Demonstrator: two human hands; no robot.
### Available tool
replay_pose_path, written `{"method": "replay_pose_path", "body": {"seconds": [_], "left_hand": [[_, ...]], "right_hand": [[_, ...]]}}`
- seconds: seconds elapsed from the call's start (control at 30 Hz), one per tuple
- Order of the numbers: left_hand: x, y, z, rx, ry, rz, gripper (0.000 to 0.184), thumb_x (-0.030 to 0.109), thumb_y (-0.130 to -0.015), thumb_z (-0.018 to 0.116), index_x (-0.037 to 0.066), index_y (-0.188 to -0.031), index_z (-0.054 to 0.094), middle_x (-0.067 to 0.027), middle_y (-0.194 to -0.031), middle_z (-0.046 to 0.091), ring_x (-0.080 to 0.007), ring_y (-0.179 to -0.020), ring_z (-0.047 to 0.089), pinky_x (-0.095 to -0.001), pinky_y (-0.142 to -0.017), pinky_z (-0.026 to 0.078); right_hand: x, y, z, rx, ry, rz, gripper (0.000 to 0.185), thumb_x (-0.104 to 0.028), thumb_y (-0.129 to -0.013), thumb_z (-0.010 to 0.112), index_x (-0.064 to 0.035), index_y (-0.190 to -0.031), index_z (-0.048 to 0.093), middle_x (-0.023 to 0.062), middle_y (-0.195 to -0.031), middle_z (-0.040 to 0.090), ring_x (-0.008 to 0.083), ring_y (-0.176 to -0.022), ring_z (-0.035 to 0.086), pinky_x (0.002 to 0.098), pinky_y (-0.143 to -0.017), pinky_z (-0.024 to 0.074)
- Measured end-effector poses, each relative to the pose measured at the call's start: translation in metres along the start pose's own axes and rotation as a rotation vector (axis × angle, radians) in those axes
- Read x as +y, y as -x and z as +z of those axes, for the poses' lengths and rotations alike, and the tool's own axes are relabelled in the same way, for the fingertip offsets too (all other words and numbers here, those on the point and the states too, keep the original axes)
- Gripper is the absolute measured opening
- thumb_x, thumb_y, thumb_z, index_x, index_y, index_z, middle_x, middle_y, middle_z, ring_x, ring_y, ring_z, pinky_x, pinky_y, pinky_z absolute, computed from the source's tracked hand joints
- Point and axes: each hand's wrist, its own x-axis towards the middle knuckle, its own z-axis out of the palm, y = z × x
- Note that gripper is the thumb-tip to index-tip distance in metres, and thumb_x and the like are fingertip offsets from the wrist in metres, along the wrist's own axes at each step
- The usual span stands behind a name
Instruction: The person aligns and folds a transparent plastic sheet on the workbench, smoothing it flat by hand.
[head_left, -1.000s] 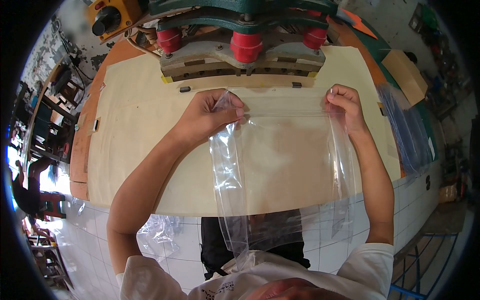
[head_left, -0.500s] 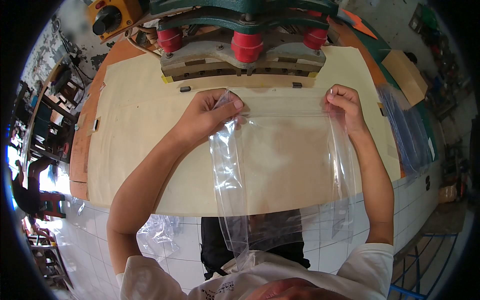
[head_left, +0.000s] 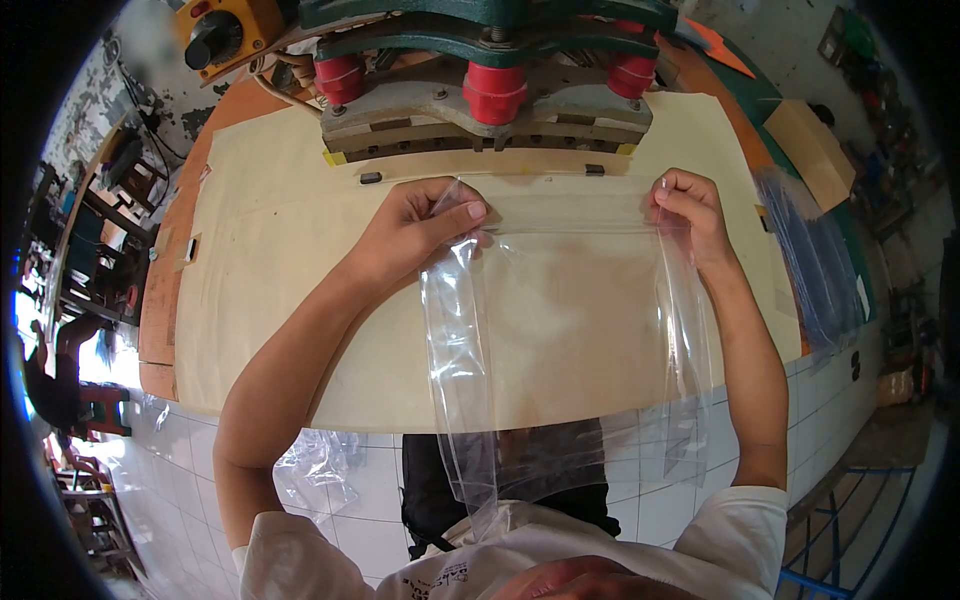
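A clear plastic sheet (head_left: 575, 330), folded along its sides, hangs from both hands over the table's front edge towards my lap. My left hand (head_left: 435, 220) pinches its upper left corner between thumb and fingers. At the upper right corner, my right hand (head_left: 688, 212) grips the plastic, fingers closed. The sheet's top edge lies just in front of a press (head_left: 485, 135) with a metal bar and red insulators. Two small dark blocks, a left block (head_left: 371, 178) and a right block (head_left: 594, 170), sit on the table between the press and the sheet.
Cream sheeting (head_left: 270, 290) covers the wooden table (head_left: 160, 300). A yellow control box (head_left: 220, 38) with a black knob is at the back left. On the right are a stack of bluish plastic sheets (head_left: 815, 265) and a cardboard box (head_left: 810, 155). Crumpled clear plastic (head_left: 318, 468) lies on the floor.
Both hands stay almost still at the corners. The hanging plastic has shifted very slightly, and its reflections differ a little.
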Motion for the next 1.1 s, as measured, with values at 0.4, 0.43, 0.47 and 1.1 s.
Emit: {"method": "replay_pose_path", "body": {"seconds": [0.4,0.43,0.47,1.1], "left_hand": [[0.003,0.001,0.002,0.002,-0.036,-0.003,0.023,0.022,-0.094,0.065,-0.001,-0.097,0.066,-0.0049,-0.080,0.066,-0.0099,-0.075,0.061,-0.0246,-0.068,0.047],[0.002,0.001,0.002,-0.001,-0.037,-0.004,0.023,0.022,-0.094,0.065,-0.001,-0.097,0.066,-0.0049,-0.080,0.066,-0.0099,-0.075,0.061,-0.0246,-0.068,0.047],[0.000,-0.001,0.002,-0.002,-0.033,-0.005,0.023,0.021,-0.094,0.065,-0.001,-0.097,0.065,-0.0053,-0.080,0.066,-0.0104,-0.075,0.061,-0.0250,-0.069,0.047],[0.001,-0.003,-0.005,0.006,0.129,-0.038,0.021,0.019,-0.094,0.064,-0.002,-0.100,0.063,-0.0073,-0.082,0.066,-0.0124,-0.071,0.062,-0.0277,-0.067,0.050]], "right_hand": [[0.000,0.000,0.001,-0.011,0.021,-0.019,0.015,-0.019,-0.083,0.061,-0.0066,-0.075,0.057,0.0015,-0.071,0.058,0.0074,-0.065,0.051,0.0221,-0.057,0.0382],[0.002,0.000,0.000,-0.008,0.020,-0.019,0.015,-0.019,-0.083,0.061,-0.0066,-0.075,0.057,0.0015,-0.071,0.058,0.0074,-0.065,0.051,0.0221,-0.057,0.0382],[0.004,0.001,-0.004,-0.012,0.006,-0.008,0.015,-0.019,-0.083,0.061,-0.0069,-0.075,0.057,0.0013,-0.071,0.058,0.0072,-0.064,0.050,0.0220,-0.057,0.0374],[-0.002,0.001,0.003,-0.043,-0.006,0.002,0.015,-0.020,-0.083,0.062,-0.0057,-0.082,0.061,-0.0001,-0.070,0.057,0.0060,-0.061,0.050,0.0212,-0.054,0.0363]]}}
